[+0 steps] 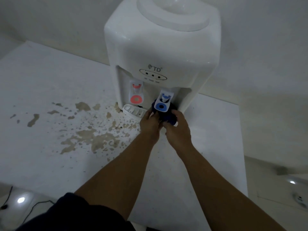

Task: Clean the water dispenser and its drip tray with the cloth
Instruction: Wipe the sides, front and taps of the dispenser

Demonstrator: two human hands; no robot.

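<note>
Head view: left hand (150, 125) and right hand (179, 129) grip cloth (166, 116) under blue tap (162, 104).

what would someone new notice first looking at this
The white water dispenser fills the upper middle, with a red tap on its left and a blue tap on its right. Just under the blue tap, the left hand and right hand bunch a dark cloth over the drip tray. To the left, brown patches mark the white table.
</note>
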